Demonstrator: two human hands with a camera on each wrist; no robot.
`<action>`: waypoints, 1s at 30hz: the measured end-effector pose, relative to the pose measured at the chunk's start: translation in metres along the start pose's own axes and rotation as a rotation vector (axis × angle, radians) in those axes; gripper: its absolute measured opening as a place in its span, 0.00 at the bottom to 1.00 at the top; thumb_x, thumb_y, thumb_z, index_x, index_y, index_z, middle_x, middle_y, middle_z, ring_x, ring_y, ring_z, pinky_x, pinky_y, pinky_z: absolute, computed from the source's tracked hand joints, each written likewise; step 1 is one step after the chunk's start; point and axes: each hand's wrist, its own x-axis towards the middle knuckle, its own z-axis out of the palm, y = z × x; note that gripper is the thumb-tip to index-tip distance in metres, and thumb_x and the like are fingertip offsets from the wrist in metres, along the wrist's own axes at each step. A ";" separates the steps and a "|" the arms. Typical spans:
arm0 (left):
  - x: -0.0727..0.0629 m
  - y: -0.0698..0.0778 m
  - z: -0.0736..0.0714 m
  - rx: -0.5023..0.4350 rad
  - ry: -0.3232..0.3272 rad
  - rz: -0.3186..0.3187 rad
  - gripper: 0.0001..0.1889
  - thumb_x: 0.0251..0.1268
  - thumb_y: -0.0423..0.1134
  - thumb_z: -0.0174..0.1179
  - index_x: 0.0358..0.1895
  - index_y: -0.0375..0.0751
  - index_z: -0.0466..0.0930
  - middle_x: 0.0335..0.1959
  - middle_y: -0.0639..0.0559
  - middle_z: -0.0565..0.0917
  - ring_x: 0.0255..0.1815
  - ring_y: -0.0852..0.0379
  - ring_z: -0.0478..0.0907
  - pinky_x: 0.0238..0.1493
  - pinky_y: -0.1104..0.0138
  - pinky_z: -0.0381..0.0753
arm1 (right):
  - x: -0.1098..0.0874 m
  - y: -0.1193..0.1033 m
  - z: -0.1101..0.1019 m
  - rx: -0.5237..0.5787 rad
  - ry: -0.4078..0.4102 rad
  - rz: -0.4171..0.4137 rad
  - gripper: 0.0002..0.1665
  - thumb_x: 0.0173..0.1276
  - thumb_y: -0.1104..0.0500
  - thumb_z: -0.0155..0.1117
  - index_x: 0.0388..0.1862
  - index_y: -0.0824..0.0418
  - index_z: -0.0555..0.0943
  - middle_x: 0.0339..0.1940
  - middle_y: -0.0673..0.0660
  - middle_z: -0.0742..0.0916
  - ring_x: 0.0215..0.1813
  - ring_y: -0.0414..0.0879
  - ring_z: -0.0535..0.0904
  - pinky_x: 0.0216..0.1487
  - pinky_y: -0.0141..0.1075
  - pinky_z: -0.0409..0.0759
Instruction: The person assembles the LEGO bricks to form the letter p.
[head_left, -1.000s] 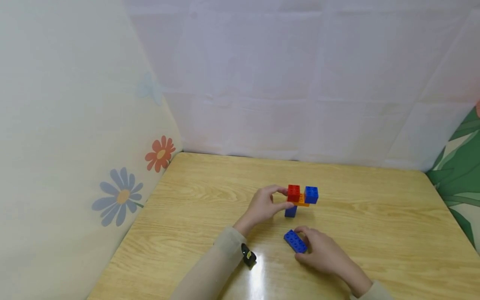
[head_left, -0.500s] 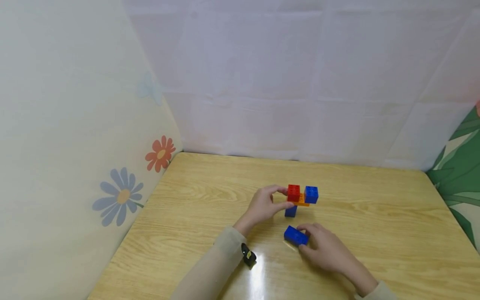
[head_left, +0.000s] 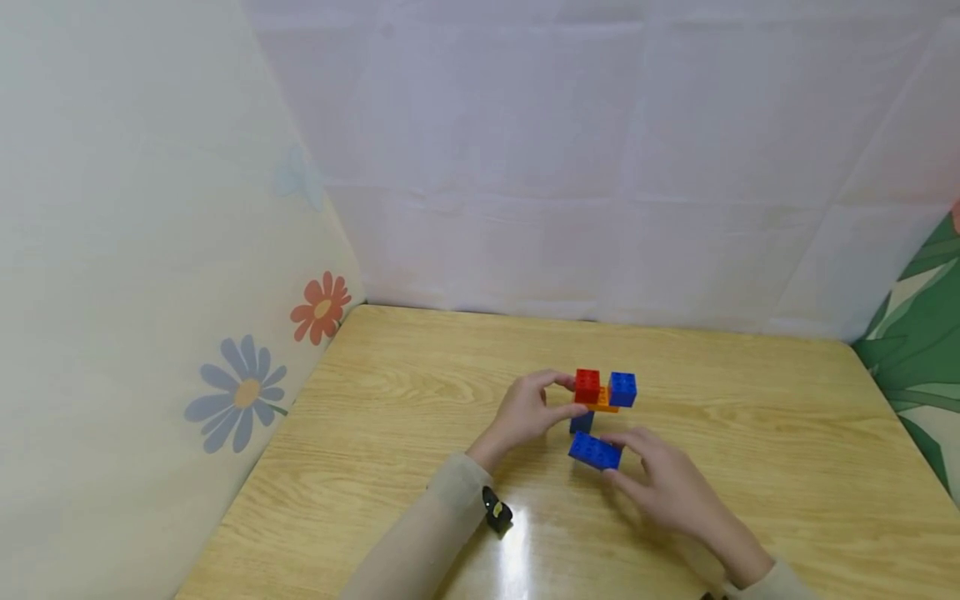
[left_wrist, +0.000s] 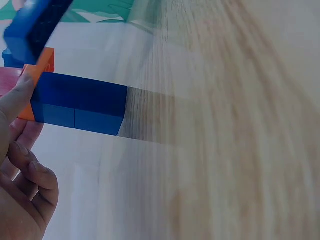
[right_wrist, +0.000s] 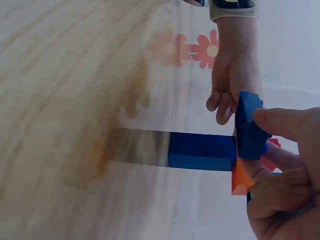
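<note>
My left hand (head_left: 525,414) steadies a toy brick build, thumb and fingers gripping it at the red brick (head_left: 587,386) and the orange brick (head_left: 604,406) below. A second upper brick, blue (head_left: 622,389), sits on the orange one's right end. Underneath, a column of two blue bricks (left_wrist: 80,103) stands on the table. My right hand (head_left: 663,483) pinches a long blue brick (head_left: 595,451) by its right end, between thumb and fingers. That brick is raised and tilted, just on the near side of the build; in the right wrist view it overlaps the orange brick (right_wrist: 241,177).
The build and both hands are over a wood-grain table (head_left: 420,358) with a white cloth (head_left: 487,167) behind it. Flower-printed cloth (head_left: 247,392) hangs at the left. A black strap (head_left: 497,510) shows at the left sleeve.
My right hand has lifted the long blue brick off the table, tilting and turning it, and brought it up to the near side of the build. The left hand and the build stay put.
</note>
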 end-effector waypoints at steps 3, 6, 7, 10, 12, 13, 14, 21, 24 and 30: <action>0.001 -0.001 0.000 0.004 0.000 0.000 0.21 0.63 0.52 0.75 0.55 0.48 0.87 0.50 0.59 0.88 0.20 0.62 0.66 0.23 0.70 0.66 | 0.002 0.000 -0.005 0.001 0.049 -0.058 0.25 0.69 0.56 0.76 0.64 0.55 0.83 0.60 0.53 0.86 0.59 0.55 0.84 0.52 0.53 0.84; 0.001 0.000 0.000 0.012 -0.003 -0.001 0.20 0.64 0.51 0.74 0.55 0.49 0.87 0.50 0.59 0.87 0.23 0.60 0.68 0.25 0.69 0.68 | 0.006 -0.001 -0.010 -0.010 0.101 -0.101 0.25 0.67 0.57 0.77 0.62 0.56 0.84 0.59 0.54 0.86 0.58 0.54 0.84 0.50 0.51 0.86; 0.001 0.000 0.000 0.011 -0.005 -0.001 0.20 0.64 0.50 0.74 0.56 0.49 0.87 0.51 0.59 0.87 0.25 0.59 0.70 0.26 0.69 0.69 | 0.007 -0.001 -0.012 -0.015 0.119 -0.114 0.25 0.66 0.57 0.78 0.62 0.57 0.84 0.59 0.55 0.87 0.57 0.54 0.85 0.49 0.51 0.86; 0.000 0.000 -0.001 0.010 -0.004 -0.006 0.18 0.66 0.48 0.74 0.56 0.49 0.87 0.52 0.59 0.87 0.32 0.54 0.76 0.30 0.69 0.72 | 0.011 -0.001 -0.017 -0.022 0.157 -0.134 0.24 0.65 0.58 0.79 0.60 0.58 0.85 0.57 0.55 0.87 0.49 0.51 0.86 0.42 0.45 0.86; 0.000 0.000 -0.001 0.002 -0.002 -0.008 0.18 0.66 0.46 0.74 0.56 0.48 0.87 0.52 0.58 0.87 0.37 0.51 0.78 0.33 0.68 0.74 | 0.014 -0.002 -0.020 -0.018 0.172 -0.149 0.24 0.65 0.58 0.79 0.59 0.59 0.84 0.56 0.56 0.88 0.43 0.48 0.84 0.37 0.42 0.84; 0.000 0.000 -0.001 0.002 -0.001 -0.009 0.18 0.66 0.45 0.74 0.56 0.48 0.87 0.53 0.59 0.87 0.38 0.51 0.79 0.33 0.68 0.74 | 0.015 -0.003 -0.022 -0.021 0.182 -0.157 0.24 0.64 0.58 0.79 0.59 0.59 0.84 0.56 0.56 0.88 0.43 0.47 0.84 0.37 0.41 0.84; 0.000 0.001 -0.001 0.002 0.001 -0.011 0.18 0.66 0.45 0.74 0.56 0.48 0.87 0.53 0.59 0.87 0.37 0.51 0.79 0.33 0.68 0.74 | 0.016 -0.003 -0.023 -0.021 0.188 -0.163 0.24 0.64 0.59 0.79 0.59 0.59 0.84 0.56 0.57 0.88 0.39 0.46 0.82 0.34 0.39 0.82; 0.000 -0.001 -0.001 -0.003 0.005 0.007 0.18 0.65 0.46 0.75 0.55 0.47 0.87 0.52 0.58 0.87 0.27 0.61 0.73 0.29 0.69 0.72 | 0.025 0.000 -0.033 -0.057 0.236 -0.197 0.26 0.63 0.63 0.79 0.61 0.60 0.83 0.56 0.59 0.86 0.39 0.44 0.78 0.34 0.36 0.79; 0.000 -0.001 -0.001 -0.010 0.006 0.016 0.18 0.64 0.48 0.75 0.54 0.48 0.87 0.50 0.59 0.87 0.26 0.61 0.70 0.27 0.69 0.70 | 0.030 0.003 -0.035 -0.056 0.245 -0.211 0.27 0.64 0.64 0.78 0.62 0.61 0.83 0.57 0.59 0.86 0.43 0.45 0.81 0.36 0.38 0.82; -0.001 -0.002 0.000 -0.017 0.000 0.011 0.18 0.64 0.51 0.74 0.54 0.50 0.88 0.49 0.62 0.87 0.27 0.60 0.70 0.27 0.69 0.68 | 0.040 0.007 -0.038 -0.068 0.271 -0.242 0.27 0.65 0.64 0.78 0.62 0.62 0.83 0.57 0.60 0.85 0.47 0.50 0.83 0.38 0.45 0.84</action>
